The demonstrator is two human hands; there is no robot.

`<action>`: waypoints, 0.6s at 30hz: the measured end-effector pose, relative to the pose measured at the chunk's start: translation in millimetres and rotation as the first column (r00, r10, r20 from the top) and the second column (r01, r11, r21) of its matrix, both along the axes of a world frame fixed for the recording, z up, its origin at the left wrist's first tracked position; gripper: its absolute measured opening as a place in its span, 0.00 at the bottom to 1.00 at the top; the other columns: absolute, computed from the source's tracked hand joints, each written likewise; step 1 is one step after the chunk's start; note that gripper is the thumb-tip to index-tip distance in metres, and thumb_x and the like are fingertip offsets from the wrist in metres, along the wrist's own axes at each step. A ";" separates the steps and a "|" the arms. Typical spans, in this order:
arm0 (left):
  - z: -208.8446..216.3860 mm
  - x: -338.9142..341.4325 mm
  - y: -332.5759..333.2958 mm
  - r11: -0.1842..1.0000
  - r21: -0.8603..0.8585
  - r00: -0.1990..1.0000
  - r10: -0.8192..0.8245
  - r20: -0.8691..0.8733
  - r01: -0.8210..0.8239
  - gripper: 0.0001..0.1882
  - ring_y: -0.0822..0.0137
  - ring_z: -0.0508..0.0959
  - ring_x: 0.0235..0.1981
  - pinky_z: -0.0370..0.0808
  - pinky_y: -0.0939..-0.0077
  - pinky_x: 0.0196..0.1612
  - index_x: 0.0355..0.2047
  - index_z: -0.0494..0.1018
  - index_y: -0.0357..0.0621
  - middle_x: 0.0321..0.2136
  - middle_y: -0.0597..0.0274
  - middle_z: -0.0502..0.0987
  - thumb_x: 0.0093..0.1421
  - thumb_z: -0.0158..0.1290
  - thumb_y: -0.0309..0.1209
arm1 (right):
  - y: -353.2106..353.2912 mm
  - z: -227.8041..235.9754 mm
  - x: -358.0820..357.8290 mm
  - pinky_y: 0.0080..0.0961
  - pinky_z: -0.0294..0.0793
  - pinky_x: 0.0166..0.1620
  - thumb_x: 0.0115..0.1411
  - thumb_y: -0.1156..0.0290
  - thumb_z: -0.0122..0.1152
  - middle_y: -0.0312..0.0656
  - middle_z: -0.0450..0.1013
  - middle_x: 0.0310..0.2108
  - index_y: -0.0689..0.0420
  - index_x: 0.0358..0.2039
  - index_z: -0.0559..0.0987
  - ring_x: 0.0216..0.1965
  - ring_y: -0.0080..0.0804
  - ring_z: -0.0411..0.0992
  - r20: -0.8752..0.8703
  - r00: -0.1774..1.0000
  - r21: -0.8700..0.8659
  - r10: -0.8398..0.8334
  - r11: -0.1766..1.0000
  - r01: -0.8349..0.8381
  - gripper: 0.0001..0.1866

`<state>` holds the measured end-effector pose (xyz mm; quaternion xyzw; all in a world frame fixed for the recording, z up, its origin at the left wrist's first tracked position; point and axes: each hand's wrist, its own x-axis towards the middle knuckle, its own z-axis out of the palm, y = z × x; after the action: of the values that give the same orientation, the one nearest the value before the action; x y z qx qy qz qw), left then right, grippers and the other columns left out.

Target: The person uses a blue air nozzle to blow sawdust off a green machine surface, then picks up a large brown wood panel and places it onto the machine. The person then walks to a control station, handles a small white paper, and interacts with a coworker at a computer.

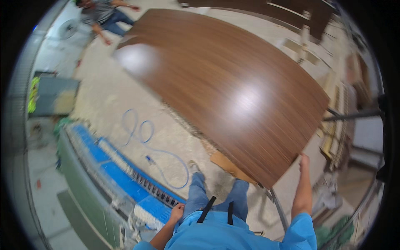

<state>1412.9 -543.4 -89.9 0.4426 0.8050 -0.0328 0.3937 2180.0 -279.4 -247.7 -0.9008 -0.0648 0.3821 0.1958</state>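
1. Brown wood-grain panel lies broad face up, stretching from upper left to right of centre; a metal leg shows below its near corner.
2. At left, a long green-and-blue unit runs diagonally along the floor.
3. Upper left, a co-worker, partly cut off by the top edge, is beside the panel's far end; whether their hands touch it is unclear.
4. Left of centre, a blue hose loops loosely.
5. The wearer's left hand hangs between unit and thigh, fingers seemingly curled; I cannot tell if they hold anything.
6. At right, the right hand meets the panel's near edge; its finger positions cannot be told.
7. Judging progress: the panel seems already laid on its support; what remains is unclear. Glare hides patches of grain, and its underside is hidden.
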 end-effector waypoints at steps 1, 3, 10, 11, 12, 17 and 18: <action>18.4 16.6 -4.0 0.991 0.005 0.991 0.133 0.020 -0.133 0.06 0.67 0.81 0.35 0.78 0.67 0.35 0.41 0.80 0.47 0.31 0.63 0.81 0.66 0.56 0.32 | 17.8 -17.2 10.1 0.36 0.68 0.28 0.62 0.51 0.61 0.42 0.74 0.31 0.60 0.55 0.78 0.25 0.30 0.66 -0.009 0.994 0.075 -0.106 0.992 0.106 0.29; 36.6 44.1 4.0 0.899 -0.155 0.900 0.426 0.095 -0.409 0.06 0.69 0.81 0.37 0.78 0.68 0.39 0.40 0.81 0.47 0.32 0.65 0.81 0.66 0.57 0.33 | 37.0 -30.4 39.4 0.43 0.74 0.49 0.63 0.51 0.61 0.54 0.74 0.54 0.61 0.63 0.73 0.49 0.45 0.74 -0.151 0.972 0.016 -0.182 0.982 0.186 0.34; 97.5 67.0 23.0 0.523 -0.225 0.518 0.851 0.086 -0.822 0.12 0.67 0.82 0.35 0.78 0.68 0.39 0.48 0.75 0.51 0.36 0.65 0.81 0.69 0.54 0.40 | 64.1 -53.6 40.7 0.47 0.56 0.71 0.68 0.59 0.57 0.55 0.56 0.71 0.67 0.70 0.60 0.71 0.52 0.57 -0.458 0.844 0.216 -0.281 0.885 0.412 0.36; 99.6 74.9 21.4 0.526 -0.230 0.519 0.849 0.094 -0.819 0.12 0.67 0.82 0.34 0.78 0.68 0.38 0.47 0.75 0.50 0.36 0.65 0.81 0.69 0.54 0.40 | 64.5 -53.6 41.8 0.48 0.55 0.71 0.69 0.59 0.56 0.55 0.57 0.71 0.67 0.70 0.59 0.71 0.52 0.57 -0.487 0.841 0.250 -0.236 0.884 0.394 0.36; 99.1 83.6 19.6 0.499 -0.265 0.494 0.865 0.088 -0.825 0.12 0.68 0.81 0.33 0.78 0.68 0.38 0.47 0.75 0.49 0.36 0.64 0.81 0.69 0.55 0.40 | 64.7 -52.3 43.7 0.49 0.55 0.71 0.70 0.58 0.55 0.54 0.57 0.71 0.66 0.70 0.59 0.71 0.53 0.57 -0.476 0.842 0.249 -0.254 0.879 0.406 0.36; 86.1 116.5 11.2 0.518 -0.372 0.503 0.852 0.146 -0.770 0.09 0.71 0.79 0.31 0.77 0.74 0.36 0.43 0.76 0.48 0.35 0.66 0.80 0.70 0.53 0.38 | 73.4 -27.5 62.5 0.53 0.55 0.70 0.64 0.40 0.55 0.45 0.53 0.74 0.53 0.74 0.56 0.73 0.47 0.53 -0.606 0.700 0.007 -0.377 0.878 0.479 0.46; 83.1 119.9 9.4 0.505 -0.378 0.492 0.859 0.139 -0.776 0.09 0.72 0.79 0.31 0.77 0.75 0.36 0.43 0.76 0.48 0.34 0.66 0.80 0.71 0.53 0.38 | 76.0 -22.2 64.7 0.54 0.53 0.70 0.63 0.38 0.56 0.44 0.52 0.74 0.51 0.74 0.56 0.73 0.46 0.52 -0.632 0.698 -0.004 -0.336 0.902 0.431 0.47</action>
<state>1532.8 -533.9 -6.8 -0.0554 0.8331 0.1222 0.5366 2244.7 -203.4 -269.8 -0.7019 0.1651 0.6002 0.3462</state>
